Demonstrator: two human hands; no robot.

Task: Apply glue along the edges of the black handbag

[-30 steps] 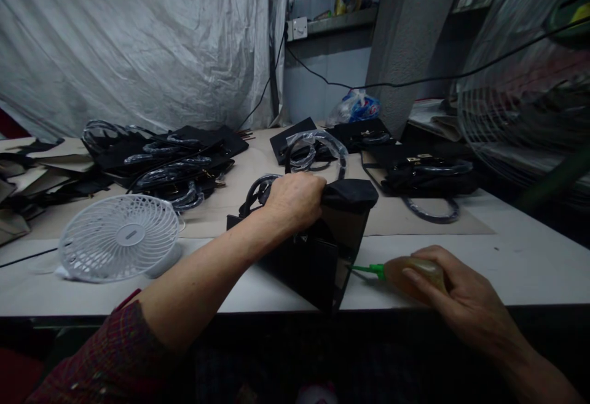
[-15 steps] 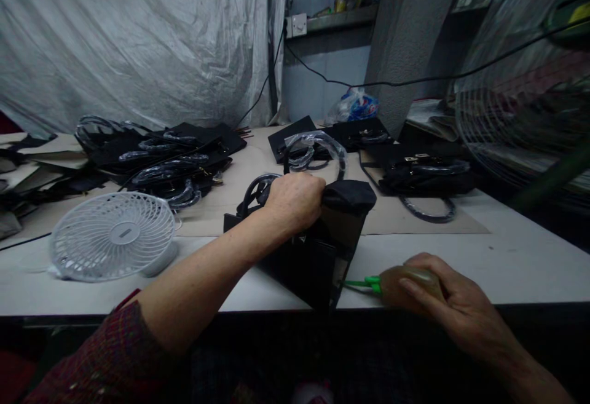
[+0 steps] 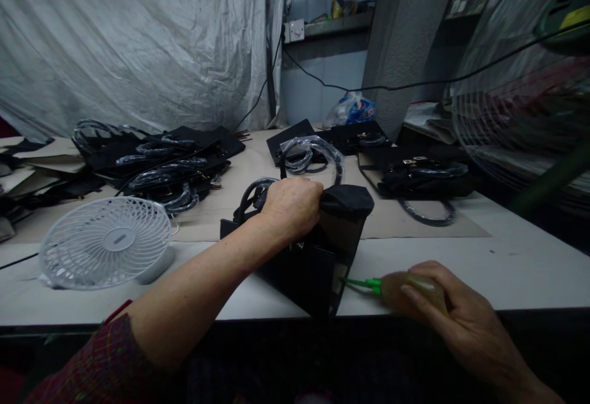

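A black handbag [image 3: 299,275] stands tilted at the table's front edge, its round handle [image 3: 340,167] wrapped in clear plastic. My left hand [image 3: 295,204] is closed on the top of this bag, the fingertips hidden behind it. In my right hand [image 3: 456,305] lies a squeeze bottle [image 3: 405,293] of brownish liquid, fingers wrapped round it. Its thin green nozzle [image 3: 364,283] points left, with the tip at the pale patch [image 3: 340,278] low on the bag's open side. Whether the tip touches the patch I cannot tell.
A white fan [image 3: 110,241] stands at the left. Black handbags [image 3: 161,158] are heaped behind it, and another bag [image 3: 419,173] lies at the right. A plastic bag [image 3: 353,110] sits at the back. A large caged fan [image 3: 520,127] looms on the right.
The view has shifted slightly. Both hands keep their grips, and the bottle's nozzle stays by the pale patch on the handbag, with little visible movement.
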